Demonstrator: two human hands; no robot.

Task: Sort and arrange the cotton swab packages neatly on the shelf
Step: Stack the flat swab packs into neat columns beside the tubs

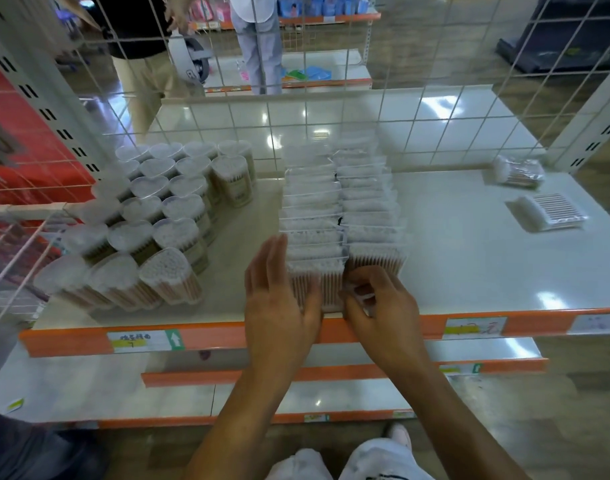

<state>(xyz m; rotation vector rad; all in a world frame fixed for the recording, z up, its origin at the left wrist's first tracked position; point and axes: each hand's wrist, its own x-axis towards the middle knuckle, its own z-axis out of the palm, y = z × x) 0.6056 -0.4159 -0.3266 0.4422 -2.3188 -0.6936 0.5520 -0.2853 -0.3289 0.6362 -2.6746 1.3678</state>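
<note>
packs of cotton swabs [341,216] standing in two rows in middle of shelf [470,265] — left hand [279,306] pressing straight fingers against left row's side, right hand [383,317] curling fingers round front pack [376,261] of right row; two loose packs [546,211] lying far right.

flat clear packs [341,209]: two upright rows, mid-shelf | heart-lidded tubs [151,216]: upright block, left | loose pack [547,211]: flat, right | loose bundle [518,173]: on its side, right rear | shelf [470,265]: white
</note>
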